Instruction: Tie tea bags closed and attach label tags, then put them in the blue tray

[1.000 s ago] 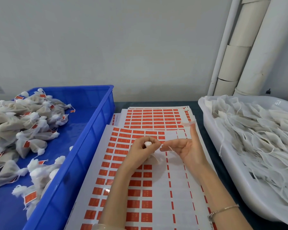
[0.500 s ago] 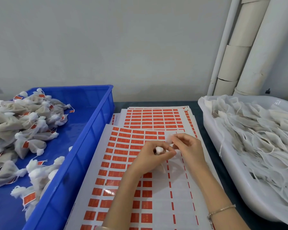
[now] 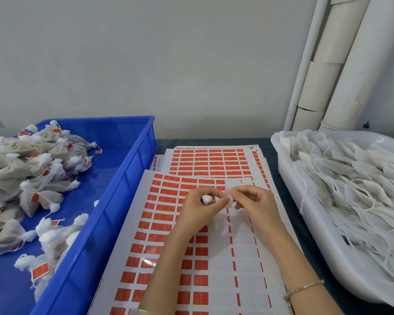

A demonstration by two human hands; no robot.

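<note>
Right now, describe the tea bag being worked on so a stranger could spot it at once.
Between the blue tray and the white tub lies a sheet of orange labels. Above it, the left hand grips one tea bag, its white bunched top poking from the grip. It is the only bag outside both containers.

Left hand grips tea bag; right hand pinches pale strip, over label sheet.

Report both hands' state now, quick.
Left hand: closed, gripping tea bag.
Right hand: closed, pinching a pale tag.
</note>
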